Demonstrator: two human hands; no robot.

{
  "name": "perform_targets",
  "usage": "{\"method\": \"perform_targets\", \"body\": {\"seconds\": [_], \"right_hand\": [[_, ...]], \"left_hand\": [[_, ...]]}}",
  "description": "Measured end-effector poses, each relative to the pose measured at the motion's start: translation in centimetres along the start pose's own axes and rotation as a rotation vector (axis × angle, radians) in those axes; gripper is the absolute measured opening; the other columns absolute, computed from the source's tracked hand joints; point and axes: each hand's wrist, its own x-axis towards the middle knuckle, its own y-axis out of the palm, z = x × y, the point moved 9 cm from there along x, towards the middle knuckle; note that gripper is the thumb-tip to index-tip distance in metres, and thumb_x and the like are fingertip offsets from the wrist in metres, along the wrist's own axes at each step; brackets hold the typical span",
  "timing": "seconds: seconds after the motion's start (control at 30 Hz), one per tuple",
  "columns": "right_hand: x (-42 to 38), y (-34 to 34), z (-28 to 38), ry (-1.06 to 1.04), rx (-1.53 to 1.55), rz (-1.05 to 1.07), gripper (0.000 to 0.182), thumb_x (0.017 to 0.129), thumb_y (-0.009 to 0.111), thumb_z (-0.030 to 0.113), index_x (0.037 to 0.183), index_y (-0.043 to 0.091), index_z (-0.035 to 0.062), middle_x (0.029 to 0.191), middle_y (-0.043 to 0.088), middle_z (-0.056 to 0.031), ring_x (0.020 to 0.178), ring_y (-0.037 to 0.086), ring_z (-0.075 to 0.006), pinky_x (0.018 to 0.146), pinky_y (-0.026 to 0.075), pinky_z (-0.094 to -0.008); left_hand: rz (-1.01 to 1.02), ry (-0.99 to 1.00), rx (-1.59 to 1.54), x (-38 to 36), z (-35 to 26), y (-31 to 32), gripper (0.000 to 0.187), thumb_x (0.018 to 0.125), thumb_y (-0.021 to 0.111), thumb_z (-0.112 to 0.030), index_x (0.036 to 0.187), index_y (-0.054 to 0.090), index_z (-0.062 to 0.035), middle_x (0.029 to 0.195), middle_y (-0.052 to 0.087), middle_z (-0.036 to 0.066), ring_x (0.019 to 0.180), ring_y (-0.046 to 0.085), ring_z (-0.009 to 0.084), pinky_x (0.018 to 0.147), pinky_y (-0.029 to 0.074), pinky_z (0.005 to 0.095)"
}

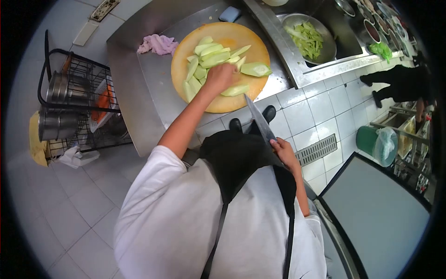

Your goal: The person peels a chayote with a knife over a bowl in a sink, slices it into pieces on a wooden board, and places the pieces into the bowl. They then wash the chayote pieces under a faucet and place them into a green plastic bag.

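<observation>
A round wooden chopping board (218,107) bears several cut pieces of a peeled, pale green vegetable (216,59). My left hand (221,78) reaches over the board with its fingers curled at a small piece of that vegetable (240,63); the fingertips are partly hidden. To its right lies a thicker piece (256,69), and a flatter one (235,90) sits just below the hand. My right hand (284,151) grips a large kitchen knife (259,118) by its handle, off the board's front edge, with the blade slanting up toward the board.
A pink cloth (158,44) and a blue sponge (230,14) lie on the steel counter (155,74). Right of it, a metal bowl (332,46) of green strips sits in a sink. A wire rack (88,109) holds pots at left. Another person (395,81) stands at far right.
</observation>
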Motion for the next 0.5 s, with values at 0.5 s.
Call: {"method": "perform_targets", "body": {"seconds": [0.5], "right_hand": [[-0.5, -0.1, 1.3, 0.051, 0.274, -0.028, 0.03, 0.102, 0.059, 0.034, 0.088, 0.059, 0.0073, 0.06, 0.048, 0.0026, 0.047, 0.043, -0.0083, 0.045, 0.035, -0.0263]], "left_hand": [[0.188, -0.387, -1.463, -5.3, 5.9, 10.6, 0.038, 0.099, 0.051, -0.025, 0.13, 0.049, -0.0031, 0.121, 0.063, 0.021, 0.104, 0.066, 0.0318, 0.089, 0.056, 0.0436]]}}
